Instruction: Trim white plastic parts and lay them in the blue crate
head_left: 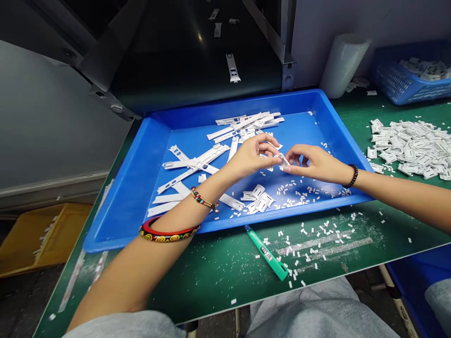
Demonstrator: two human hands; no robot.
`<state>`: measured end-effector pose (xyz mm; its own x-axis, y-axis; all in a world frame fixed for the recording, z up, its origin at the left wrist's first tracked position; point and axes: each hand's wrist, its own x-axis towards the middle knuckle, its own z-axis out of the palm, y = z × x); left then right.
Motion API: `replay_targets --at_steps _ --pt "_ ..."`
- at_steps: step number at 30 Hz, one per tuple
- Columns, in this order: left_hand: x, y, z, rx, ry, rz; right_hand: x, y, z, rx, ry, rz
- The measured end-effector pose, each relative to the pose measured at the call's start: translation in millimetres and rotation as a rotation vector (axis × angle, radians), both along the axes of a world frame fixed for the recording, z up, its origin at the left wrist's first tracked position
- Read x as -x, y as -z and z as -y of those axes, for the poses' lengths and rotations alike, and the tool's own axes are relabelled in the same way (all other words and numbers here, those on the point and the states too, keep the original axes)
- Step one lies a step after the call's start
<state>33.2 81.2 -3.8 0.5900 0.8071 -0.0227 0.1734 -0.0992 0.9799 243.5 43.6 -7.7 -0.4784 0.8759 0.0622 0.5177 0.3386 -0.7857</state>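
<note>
Above a blue tray (116, 206), my left hand (255, 152) and my right hand (313, 162) come together on a small white plastic part (283, 162). Fingers of both hands pinch it, and they cover some of its outline. Long white plastic strips (193, 162) lie crossed in the tray's left half, with more strips (246, 124) heaped at its back. Below my hands sits a little pile of short white parts (260, 198). Tiny white scraps (299, 190) are scattered around the pile and along the tray's right side.
A dark conveyor belt (169, 70) slopes down behind the tray, carrying a white strip (232, 68). On the green table (211, 272) lies a green cutter (267, 253). Rightward are a heap of white parts (416, 145), a plastic roll (343, 65) and a blue basket (405, 87). A yellow bin (66, 234) stands lower left.
</note>
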Motion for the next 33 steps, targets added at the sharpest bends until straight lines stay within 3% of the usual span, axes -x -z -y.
replay_targets --at_steps 2,5,14,20,26,30,33 --pt "0.3 1.2 -0.2 -0.109 -0.015 -0.039 -0.2 0.8 0.0 -0.066 0.026 0.008" --pt "0.0 0.7 1.0 -0.247 0.014 -0.073 -0.3 3.1 -1.4 0.024 0.006 -0.042" --pt "1.9 -2.2 3.5 -0.324 0.083 -0.111 3.2 3.1 -1.4 0.336 -0.136 -0.147" --pt "4.2 -0.1 -1.1 -0.252 0.119 -0.198 -0.6 2.3 -1.5 0.226 -0.113 -0.109" --pt "-1.2 -5.1 6.3 -0.193 0.158 -0.248 -0.7 4.3 -2.7 -0.028 -0.03 0.184" --pt "-6.1 -6.9 11.1 -0.218 0.159 -0.24 3.9 7.4 -2.7 -0.064 0.049 0.293" --pt "-8.3 -9.1 13.4 -0.159 0.163 -0.217 6.9 6.2 -1.7 -0.035 0.076 0.25"
